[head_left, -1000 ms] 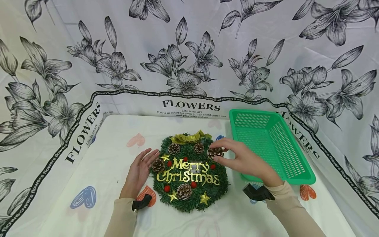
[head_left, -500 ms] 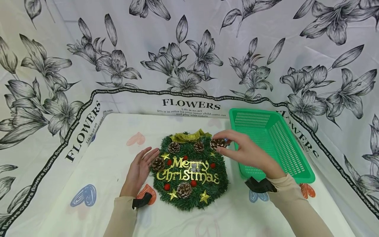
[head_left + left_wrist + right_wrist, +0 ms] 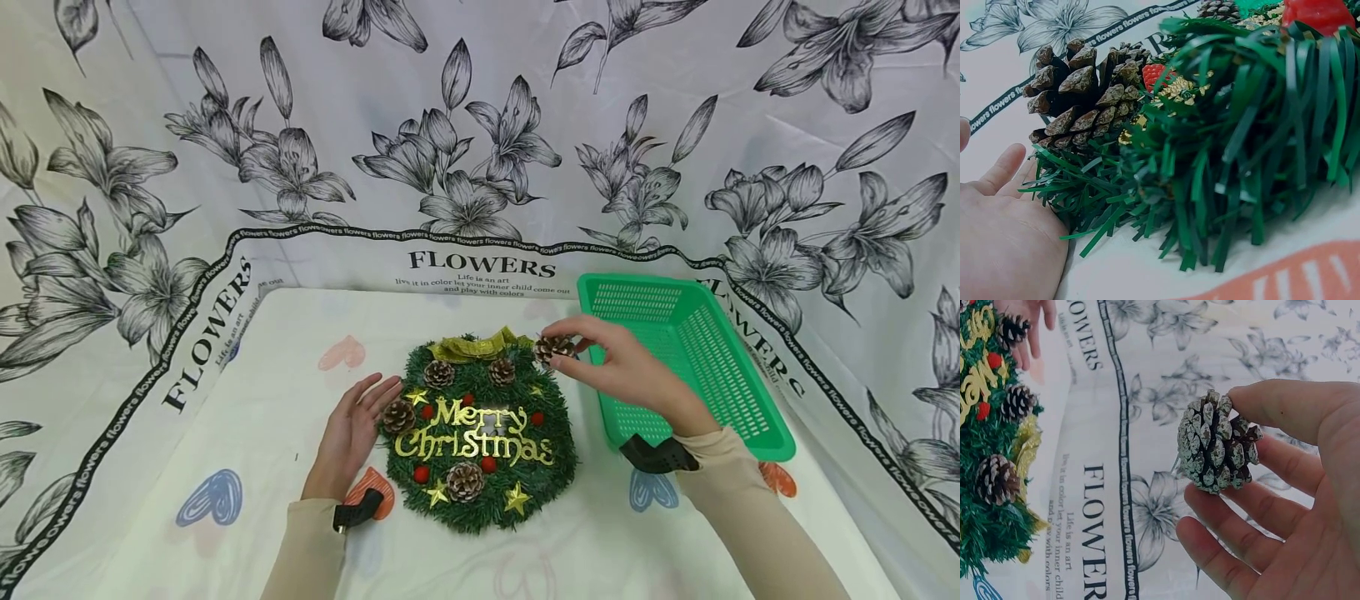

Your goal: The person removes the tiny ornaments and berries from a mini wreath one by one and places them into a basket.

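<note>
A green wreath (image 3: 517, 467) lies on the table, bearing gold "Merry Christmas" lettering (image 3: 474, 433), red balls, gold stars, several pinecones and a gold ribbon (image 3: 480, 345) along its far edge. Above its far right side, a loose pinecone (image 3: 555, 350) is pinched between the thumb and fingers of my right hand (image 3: 626, 367). The right wrist view shows that pinecone (image 3: 1216, 447) off the wreath, its scales tipped pale. My left hand (image 3: 348, 433) is at the wreath's left edge, fingers extended beside another pinecone (image 3: 398, 416); in the left wrist view the fingers lie against the greenery (image 3: 1085, 181).
A green plastic basket (image 3: 780, 446) stands right of the wreath, partly behind my right hand. A white cloth with printed hearts (image 3: 210, 497) covers the table. Flower-printed curtains (image 3: 480, 150) close off the back and sides.
My right hand has lifted the pinecone up and slightly away from the wreath, toward the back. The left hand has stayed in place.
</note>
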`<action>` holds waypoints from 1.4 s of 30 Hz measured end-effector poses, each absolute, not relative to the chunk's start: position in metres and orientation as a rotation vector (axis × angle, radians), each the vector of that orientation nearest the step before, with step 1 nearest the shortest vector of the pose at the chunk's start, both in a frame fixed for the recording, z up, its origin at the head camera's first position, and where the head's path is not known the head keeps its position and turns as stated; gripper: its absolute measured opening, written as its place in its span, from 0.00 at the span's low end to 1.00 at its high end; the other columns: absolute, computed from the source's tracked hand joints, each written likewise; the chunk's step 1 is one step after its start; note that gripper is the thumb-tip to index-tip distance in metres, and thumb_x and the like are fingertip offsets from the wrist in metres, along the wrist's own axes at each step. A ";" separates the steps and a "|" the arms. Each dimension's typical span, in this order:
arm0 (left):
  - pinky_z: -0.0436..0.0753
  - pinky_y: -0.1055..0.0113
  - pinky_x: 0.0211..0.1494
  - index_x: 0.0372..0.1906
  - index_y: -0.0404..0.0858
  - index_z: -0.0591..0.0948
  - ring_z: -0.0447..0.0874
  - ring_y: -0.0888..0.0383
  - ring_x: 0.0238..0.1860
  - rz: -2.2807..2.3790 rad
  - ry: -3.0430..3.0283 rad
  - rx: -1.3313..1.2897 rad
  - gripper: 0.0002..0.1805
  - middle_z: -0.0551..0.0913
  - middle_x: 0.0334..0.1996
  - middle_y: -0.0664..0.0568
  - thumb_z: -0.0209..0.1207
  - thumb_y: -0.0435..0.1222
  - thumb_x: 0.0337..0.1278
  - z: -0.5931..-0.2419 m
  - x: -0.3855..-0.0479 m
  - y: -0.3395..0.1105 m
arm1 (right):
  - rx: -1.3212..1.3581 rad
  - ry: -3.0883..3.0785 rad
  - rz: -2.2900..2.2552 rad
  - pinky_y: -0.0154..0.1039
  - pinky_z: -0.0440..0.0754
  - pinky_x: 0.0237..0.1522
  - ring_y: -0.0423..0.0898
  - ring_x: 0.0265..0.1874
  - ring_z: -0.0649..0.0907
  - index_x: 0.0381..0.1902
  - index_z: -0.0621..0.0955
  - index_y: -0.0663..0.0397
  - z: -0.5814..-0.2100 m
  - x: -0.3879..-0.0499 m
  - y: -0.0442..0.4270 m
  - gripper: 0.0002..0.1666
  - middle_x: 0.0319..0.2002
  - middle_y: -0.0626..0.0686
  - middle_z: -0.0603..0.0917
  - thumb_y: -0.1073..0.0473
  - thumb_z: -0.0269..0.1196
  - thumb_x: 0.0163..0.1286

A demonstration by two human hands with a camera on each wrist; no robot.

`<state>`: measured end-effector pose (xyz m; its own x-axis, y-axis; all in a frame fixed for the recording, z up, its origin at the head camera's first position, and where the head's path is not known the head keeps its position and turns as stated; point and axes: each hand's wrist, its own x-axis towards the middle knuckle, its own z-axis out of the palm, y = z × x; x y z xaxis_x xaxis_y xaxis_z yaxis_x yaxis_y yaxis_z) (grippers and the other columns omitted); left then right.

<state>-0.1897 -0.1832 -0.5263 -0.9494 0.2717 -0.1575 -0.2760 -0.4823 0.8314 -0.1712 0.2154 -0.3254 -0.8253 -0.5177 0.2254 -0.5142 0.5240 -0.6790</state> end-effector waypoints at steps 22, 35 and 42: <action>0.37 0.52 0.85 0.82 0.41 0.49 0.70 0.60 0.74 2.456 1.384 -0.005 0.33 0.59 0.80 0.43 0.33 0.52 0.84 -0.528 -0.189 -0.183 | -0.718 2.856 -1.125 0.38 0.83 0.52 0.45 0.50 0.83 0.64 0.80 0.45 -0.316 -0.186 0.245 0.22 0.57 0.49 0.84 0.55 0.65 0.74; 0.35 0.52 0.85 0.82 0.40 0.48 0.68 0.58 0.75 2.457 1.386 0.003 0.33 0.58 0.80 0.42 0.33 0.52 0.84 -0.528 -0.188 -0.183 | -0.573 2.864 -1.088 0.47 0.79 0.57 0.49 0.55 0.81 0.66 0.78 0.44 -0.310 -0.199 0.259 0.23 0.60 0.50 0.81 0.49 0.62 0.76; 0.38 0.54 0.84 0.82 0.42 0.48 0.66 0.57 0.76 2.456 1.374 -0.009 0.33 0.58 0.80 0.44 0.33 0.52 0.84 -0.529 -0.188 -0.184 | -0.480 2.867 -1.082 0.52 0.78 0.57 0.51 0.55 0.81 0.67 0.77 0.44 -0.310 -0.206 0.268 0.25 0.58 0.52 0.82 0.45 0.61 0.76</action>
